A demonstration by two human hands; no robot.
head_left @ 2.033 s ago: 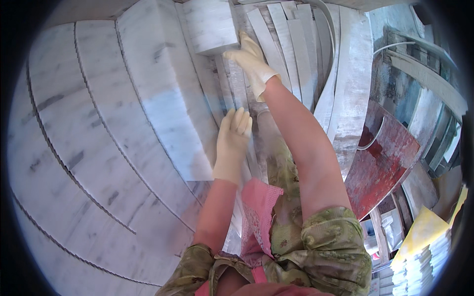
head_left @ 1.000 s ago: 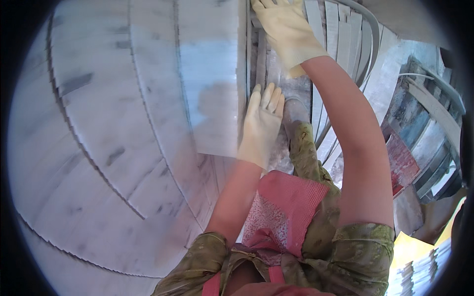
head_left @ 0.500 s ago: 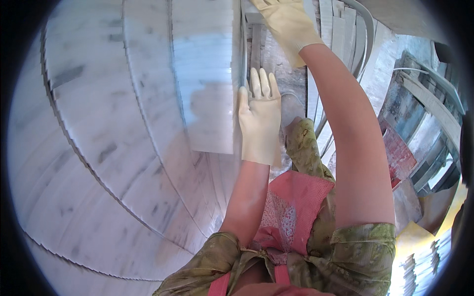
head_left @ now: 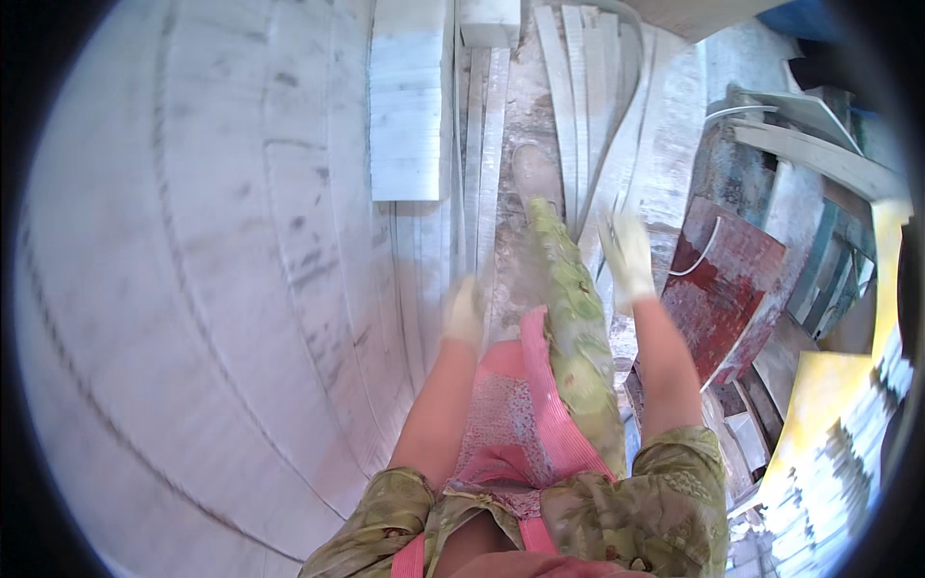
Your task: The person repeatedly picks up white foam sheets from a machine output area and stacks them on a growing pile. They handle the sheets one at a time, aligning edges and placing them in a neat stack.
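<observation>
My left hand (head_left: pixel 464 313), in a cream rubber glove, hangs by the front of the apron, close to the wall of white, dark-streaked blocks (head_left: pixel 231 289). Motion smears its fingers, so their pose is unclear. On the other side of my leg, my right hand (head_left: pixel 631 255) wears the same kind of glove. It is blurred too, but thumb and fingers look stretched apart with nothing between them. A neat stack of white slabs (head_left: pixel 409 116) sits ahead of my left hand, next to the block wall.
Long pale strips (head_left: pixel 487 144) lie on the floor beside the slab stack, with more strips (head_left: pixel 588 96) right of my shoe (head_left: pixel 536 171). A worn red board (head_left: pixel 723 289) leans among wooden scraps at right. Near it are a curved pale plank (head_left: pixel 814 154) and a yellow sheet (head_left: pixel 819 405).
Both hands have drawn back toward my body, the right one from the far top down to the right. The view has shifted, and my leg and shoe show farther forward.
</observation>
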